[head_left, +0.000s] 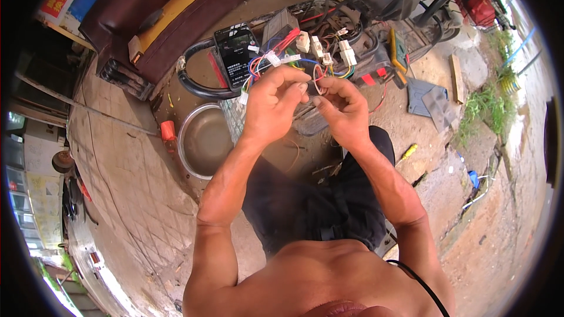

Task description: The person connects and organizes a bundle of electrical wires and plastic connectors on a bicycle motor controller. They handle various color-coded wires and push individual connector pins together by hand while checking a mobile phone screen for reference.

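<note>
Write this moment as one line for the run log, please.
Left grip: fingertips drawn together, contents unclear | Right grip: pinching pale wire | Beyond: white connectors | Left side: phone, basin

The concrete floor carries a round metal basin at left, a yellow tool at right, a wooden strip at far right.

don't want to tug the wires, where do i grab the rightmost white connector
Probably best by the blocky far end of the rightmost white connector, with the right hand coming from the right. Its wires leave the near end, and a smaller connector sits close on its left, so the right looks more open.
</note>
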`<move>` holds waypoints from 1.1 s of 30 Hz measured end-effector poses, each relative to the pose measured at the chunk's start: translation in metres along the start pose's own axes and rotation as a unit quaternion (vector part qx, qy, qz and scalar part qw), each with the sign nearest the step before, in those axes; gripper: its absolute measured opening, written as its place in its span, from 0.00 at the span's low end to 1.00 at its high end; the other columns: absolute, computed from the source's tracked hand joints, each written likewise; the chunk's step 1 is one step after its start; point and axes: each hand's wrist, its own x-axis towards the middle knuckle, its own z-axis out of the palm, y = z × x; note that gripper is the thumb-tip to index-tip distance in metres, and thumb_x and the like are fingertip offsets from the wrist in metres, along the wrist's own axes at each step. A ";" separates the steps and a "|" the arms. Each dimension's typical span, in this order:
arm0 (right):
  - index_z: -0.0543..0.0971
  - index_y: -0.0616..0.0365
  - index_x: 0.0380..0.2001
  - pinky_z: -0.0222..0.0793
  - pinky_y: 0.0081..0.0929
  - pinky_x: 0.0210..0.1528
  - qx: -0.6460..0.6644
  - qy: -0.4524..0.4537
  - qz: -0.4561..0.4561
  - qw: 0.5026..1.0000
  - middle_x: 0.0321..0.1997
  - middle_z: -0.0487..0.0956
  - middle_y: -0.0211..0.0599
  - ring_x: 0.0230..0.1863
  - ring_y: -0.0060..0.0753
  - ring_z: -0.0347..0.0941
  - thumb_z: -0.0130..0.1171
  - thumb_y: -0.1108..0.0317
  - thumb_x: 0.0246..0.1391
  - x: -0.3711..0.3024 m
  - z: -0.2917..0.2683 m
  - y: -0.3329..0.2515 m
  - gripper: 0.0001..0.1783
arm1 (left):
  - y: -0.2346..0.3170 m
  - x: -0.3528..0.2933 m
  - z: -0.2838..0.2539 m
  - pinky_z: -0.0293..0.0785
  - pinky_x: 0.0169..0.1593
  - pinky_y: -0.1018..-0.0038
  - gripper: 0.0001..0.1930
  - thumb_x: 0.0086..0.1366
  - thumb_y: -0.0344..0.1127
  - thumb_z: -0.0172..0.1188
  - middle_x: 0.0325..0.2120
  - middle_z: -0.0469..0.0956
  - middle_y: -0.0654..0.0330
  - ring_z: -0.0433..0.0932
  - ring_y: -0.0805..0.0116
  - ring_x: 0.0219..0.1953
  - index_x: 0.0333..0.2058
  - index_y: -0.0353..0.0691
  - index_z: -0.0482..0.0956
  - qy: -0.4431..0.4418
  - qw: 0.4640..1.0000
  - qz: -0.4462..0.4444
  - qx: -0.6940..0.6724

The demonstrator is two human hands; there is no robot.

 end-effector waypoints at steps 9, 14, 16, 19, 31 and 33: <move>0.77 0.58 0.49 0.73 0.22 0.40 0.018 0.053 0.002 0.998 0.41 0.79 0.30 0.36 0.18 0.75 0.67 0.80 0.55 0.004 0.000 0.022 0.18 | -0.001 0.000 0.001 0.76 0.41 0.78 0.06 0.71 0.23 0.58 0.36 0.80 0.62 0.78 0.77 0.34 0.45 0.33 0.79 -0.009 0.997 0.000 -0.078; 0.78 0.55 0.50 0.74 0.29 0.34 -0.288 0.040 -0.063 0.955 0.38 0.77 0.38 0.33 0.32 0.76 0.73 0.75 0.47 -0.006 0.004 -0.033 0.25 | -0.004 -0.002 -0.005 0.76 0.40 0.79 0.07 0.71 0.23 0.58 0.36 0.80 0.62 0.78 0.77 0.34 0.46 0.33 0.79 -0.013 0.997 -0.018 -0.067; 0.78 0.55 0.49 0.74 0.30 0.33 -0.283 0.046 -0.101 0.953 0.38 0.77 0.37 0.32 0.34 0.76 0.73 0.74 0.46 -0.007 0.000 -0.032 0.25 | 0.000 0.000 -0.004 0.78 0.41 0.78 0.07 0.70 0.22 0.57 0.35 0.80 0.62 0.78 0.77 0.34 0.45 0.33 0.79 -0.015 0.998 -0.025 -0.051; 0.80 0.55 0.46 0.74 0.32 0.34 -0.275 0.038 -0.181 0.944 0.39 0.76 0.38 0.34 0.37 0.75 0.74 0.72 0.46 -0.006 -0.005 -0.022 0.22 | 0.001 0.002 -0.004 0.78 0.41 0.78 0.07 0.70 0.22 0.57 0.35 0.80 0.63 0.78 0.78 0.34 0.45 0.33 0.79 -0.016 0.999 -0.027 -0.029; 0.77 0.63 0.37 0.70 0.28 0.53 0.132 -0.060 0.038 0.989 0.54 0.74 0.37 0.50 0.24 0.71 0.63 0.70 0.61 -0.022 -0.005 -0.040 0.08 | 0.005 -0.002 -0.019 0.78 0.41 0.75 0.08 0.64 0.19 0.61 0.37 0.79 0.62 0.80 0.75 0.36 0.41 0.35 0.83 -0.073 0.985 0.031 0.155; 0.77 0.64 0.36 0.70 0.26 0.55 0.151 -0.076 0.083 0.982 0.56 0.73 0.35 0.51 0.22 0.71 0.61 0.69 0.63 -0.019 -0.008 -0.042 0.08 | 0.008 -0.001 -0.024 0.78 0.40 0.74 0.10 0.62 0.18 0.61 0.37 0.79 0.61 0.80 0.73 0.36 0.41 0.37 0.83 -0.089 0.977 0.053 0.185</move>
